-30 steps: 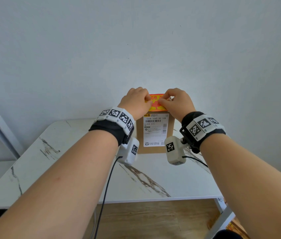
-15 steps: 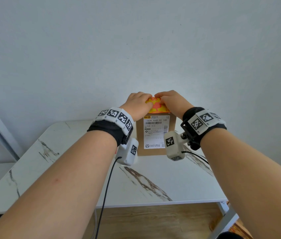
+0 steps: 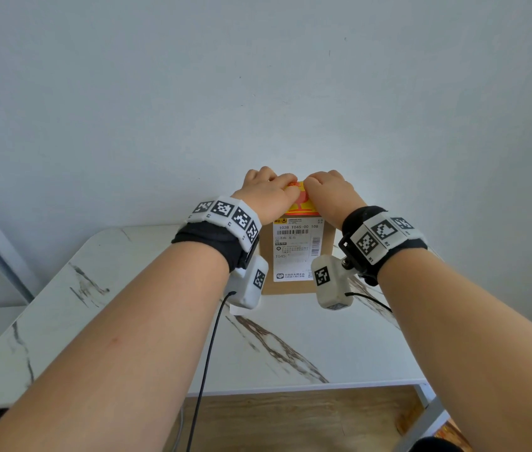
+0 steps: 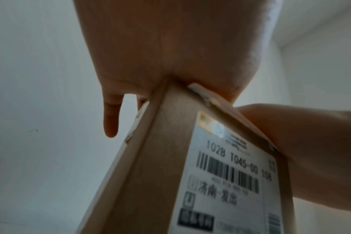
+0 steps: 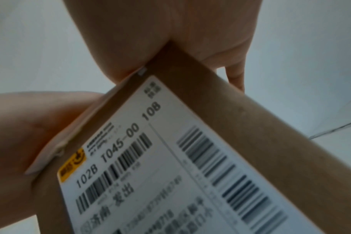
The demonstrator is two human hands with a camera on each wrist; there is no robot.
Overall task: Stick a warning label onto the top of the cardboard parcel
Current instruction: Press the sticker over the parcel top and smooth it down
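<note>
Presently I see warning label, yellow and red, lying on top face of cardboard parcel. Parcel stands upright on marble-patterned table, white shipping label facing me. Left hand and right hand rest on parcel top, fingers curled down over warning label, pressing it. I cannot tell grip beyond that; fingertips hidden.

White marble table bears upright cardboard parcel.
</note>
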